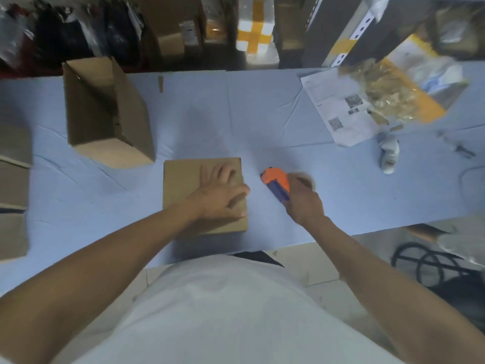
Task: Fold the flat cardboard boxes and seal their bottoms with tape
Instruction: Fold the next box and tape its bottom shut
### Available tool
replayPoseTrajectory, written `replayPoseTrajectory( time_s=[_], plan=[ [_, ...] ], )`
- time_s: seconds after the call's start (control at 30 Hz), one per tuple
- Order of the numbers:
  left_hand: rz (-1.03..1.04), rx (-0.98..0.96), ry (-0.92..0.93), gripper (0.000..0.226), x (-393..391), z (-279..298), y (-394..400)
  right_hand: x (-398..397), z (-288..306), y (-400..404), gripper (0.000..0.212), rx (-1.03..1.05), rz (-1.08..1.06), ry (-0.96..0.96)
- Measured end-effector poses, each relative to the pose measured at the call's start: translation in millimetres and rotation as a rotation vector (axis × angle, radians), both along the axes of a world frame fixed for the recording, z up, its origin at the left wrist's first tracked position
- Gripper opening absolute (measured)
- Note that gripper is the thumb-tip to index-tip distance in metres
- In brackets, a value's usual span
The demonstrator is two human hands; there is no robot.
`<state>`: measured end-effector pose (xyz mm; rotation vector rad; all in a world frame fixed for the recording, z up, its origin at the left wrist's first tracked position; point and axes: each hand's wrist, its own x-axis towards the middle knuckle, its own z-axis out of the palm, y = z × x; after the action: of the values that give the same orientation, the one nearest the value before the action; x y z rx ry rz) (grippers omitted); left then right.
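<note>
Left hand (220, 195) spread flat on the folded box (202, 195) near the bench (262, 122) front edge, right hand (304, 203) clamped on the orange tape dispenser (275, 185) just beside it: keep flaps pressed shut, run tape along the seam; open box (105, 111) behind.

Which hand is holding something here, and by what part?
The right hand holds the orange tape dispenser by its near, handle end, off the box's right side. The left hand grips nothing; it presses flat on the folded box.
</note>
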<state>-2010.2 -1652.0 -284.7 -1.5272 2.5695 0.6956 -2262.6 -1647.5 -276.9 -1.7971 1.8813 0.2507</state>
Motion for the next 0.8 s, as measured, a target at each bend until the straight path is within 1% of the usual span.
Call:
replayPoseTrajectory(
  time_s=[0.03,0.07,0.1,0.13,0.17,0.23,0.27,0.33,0.37,0.4,0.43,0.5,0.53,0.6,0.67,0.73,0.8],
  plan=[
    [-0.008,-0.006,0.019,0.054,-0.5,1.8,-3.0,0.4,2.8,0.5,0.055,-0.025,0.046,-0.102],
    [0.000,-0.011,0.041,0.052,-1.1,3.4,-4.1,0.0,2.3,0.1,0.064,-0.094,0.096,-0.188],
    [0.020,-0.012,0.064,0.049,-1.8,4.4,-3.6,0.5,3.3,-0.3,0.073,-0.150,0.127,-0.207],
    [0.049,-0.020,0.091,0.043,-2.4,4.5,-2.3,-0.4,4.3,-2.3,0.077,-0.187,0.120,-0.193],
    [0.087,-0.030,0.126,0.034,-3.2,4.1,-0.7,-1.9,7.1,-3.5,0.076,-0.209,0.062,-0.187],
    [0.185,-0.009,0.183,0.018,-5.6,5.9,0.3,-6.1,11.5,-2.9,0.061,-0.195,-0.078,-0.289],
    [0.232,0.030,0.187,0.016,-7.8,8.1,-2.2,-6.8,16.1,-2.6,0.058,-0.169,-0.125,-0.352],
    [0.299,0.107,0.176,0.019,-14.3,18.3,-11.9,-7.3,27.0,-2.4,0.062,-0.120,-0.140,-0.434],
    [0.345,0.129,0.214,0.023,-17.8,25.6,-18.6,-6.7,30.9,-1.4,0.063,-0.113,-0.124,-0.459],
    [0.430,0.174,0.321,0.026,-20.5,33.8,-25.7,-5.9,34.6,0.4,0.060,-0.117,-0.101,-0.467],
    [0.550,0.272,0.476,0.026,-23.1,41.9,-31.1,-5.3,36.3,2.0,0.055,-0.130,-0.066,-0.453],
    [0.740,0.560,0.763,0.019,-27.0,53.4,-36.1,-4.0,39.7,4.1,0.050,-0.174,0.002,-0.425],
    [0.777,0.681,0.849,0.020,-28.1,56.7,-36.6,-4.0,42.0,4.0,0.050,-0.200,0.026,-0.427],
    [0.772,0.825,0.918,0.025,-29.0,57.7,-35.1,-4.0,45.2,3.7,0.052,-0.228,0.047,-0.452],
    [0.788,0.882,0.969,0.024,-26.8,56.1,-32.3,-4.4,47.2,3.3,0.056,-0.245,0.069,-0.459],
    [0.856,0.939,1.025,0.018,-24.3,51.2,-30.7,-6.0,47.5,2.8,0.058,-0.244,0.072,-0.479],
    [0.864,0.980,1.045,0.018,-22.5,48.9,-28.2,-8.7,47.7,1.1,0.060,-0.238,0.077,-0.510]
  ],
)
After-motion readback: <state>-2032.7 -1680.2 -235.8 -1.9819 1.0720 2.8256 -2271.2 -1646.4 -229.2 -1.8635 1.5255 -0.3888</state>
